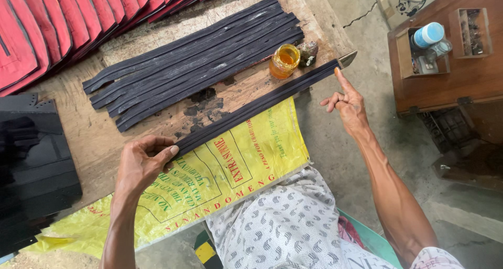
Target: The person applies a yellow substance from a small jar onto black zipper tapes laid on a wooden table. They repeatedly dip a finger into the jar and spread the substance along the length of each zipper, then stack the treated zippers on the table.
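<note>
2 long black strips [257, 105] lie side by side in front of us, running slantwise across the wooden board [105, 138] from our left hand [142, 163] up to our right hand [347, 102]. Our left hand grips their near end, thumb on top and fingers curled underneath. Our right hand is open and holds nothing; its index finger stretches out and meets the far end of the strips at the board's corner, the other fingers loosely bent.

Just beyond the strips, near our right hand, stands a small jar of amber liquid [284, 61], with a dark lump [308, 52] touching its right side. Farther out from both hands lies a stack of many more black strips [194, 62]. Past that, red pieces [63, 17] overlap in a row. Under our left wrist a yellow printed sack [230, 169] covers the board's near edge. Left of that hand sit flat black sheets [31, 164]. Well to the right of our right hand is a brown wooden box [456, 75] holding a blue-capped bottle [428, 34].
</note>
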